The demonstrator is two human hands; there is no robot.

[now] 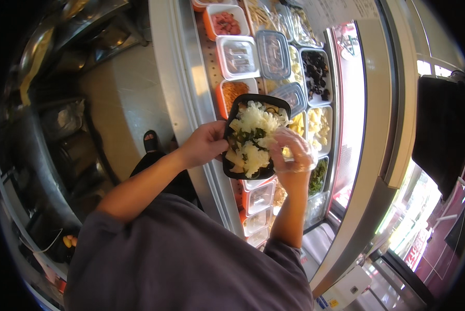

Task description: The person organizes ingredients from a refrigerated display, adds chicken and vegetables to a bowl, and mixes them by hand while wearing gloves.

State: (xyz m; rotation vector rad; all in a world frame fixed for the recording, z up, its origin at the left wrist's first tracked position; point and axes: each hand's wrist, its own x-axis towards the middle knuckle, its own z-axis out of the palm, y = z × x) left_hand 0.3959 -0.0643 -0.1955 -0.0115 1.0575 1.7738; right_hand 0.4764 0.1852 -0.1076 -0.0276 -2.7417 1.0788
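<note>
A black plastic food tray is filled with pale frilly pieces that look like white fungus, dark green strips and pale chunks. My bare left hand pinches the tray's left edge between thumb and fingers. My right hand, in a clear plastic glove, is at the tray's right side with its fingers curled by the pale food. Whether those fingertips hold a piece or the rim cannot be told. Under the tray, the containers behind it are partly hidden.
A refrigerated display counter holds tubs of black fungus, pale florets, leafy greens, orange shreds and pink meat. Lidded containers stand among them. A metal ledge runs along the near side.
</note>
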